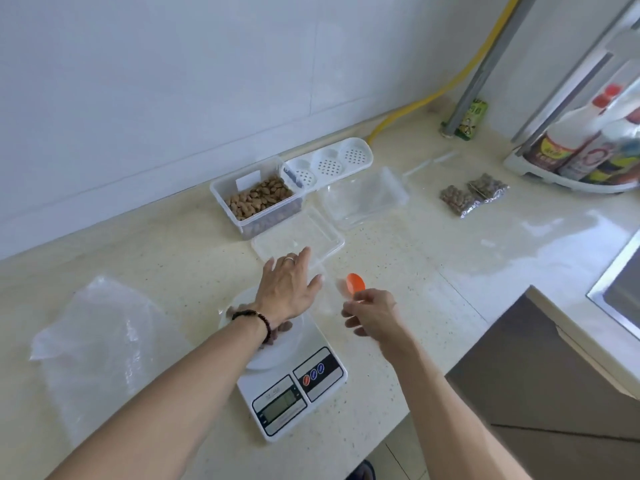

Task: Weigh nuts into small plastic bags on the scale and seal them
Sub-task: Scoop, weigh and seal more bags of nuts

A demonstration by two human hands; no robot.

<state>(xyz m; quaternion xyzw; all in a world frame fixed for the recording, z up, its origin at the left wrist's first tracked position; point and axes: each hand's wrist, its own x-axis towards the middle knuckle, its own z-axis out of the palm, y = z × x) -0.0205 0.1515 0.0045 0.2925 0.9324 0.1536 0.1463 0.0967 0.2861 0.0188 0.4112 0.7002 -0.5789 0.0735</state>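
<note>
A white kitchen scale [294, 386] stands at the counter's front edge, with some nuts [282, 329] on its round platform, half hidden under my left wrist. My left hand [289, 289] reaches over the platform with its fingers straight, touching a small clear bag [323, 296] just behind the scale. To the right of it, my right hand [372, 315] grips an orange spoon [355, 283] by the handle, its bowl pointing away from me. Further back stands a clear box of almonds [258, 199]. Two filled bags of nuts [472, 195] lie at the right.
A clear lid [311, 233] lies behind my left hand, beside a flat clear bag [365, 197] and a white perforated tray [329, 162]. A pile of plastic bags [97, 341] lies at the left. Bottles in a rack [588, 147] stand at the far right, near a sink edge [616, 292].
</note>
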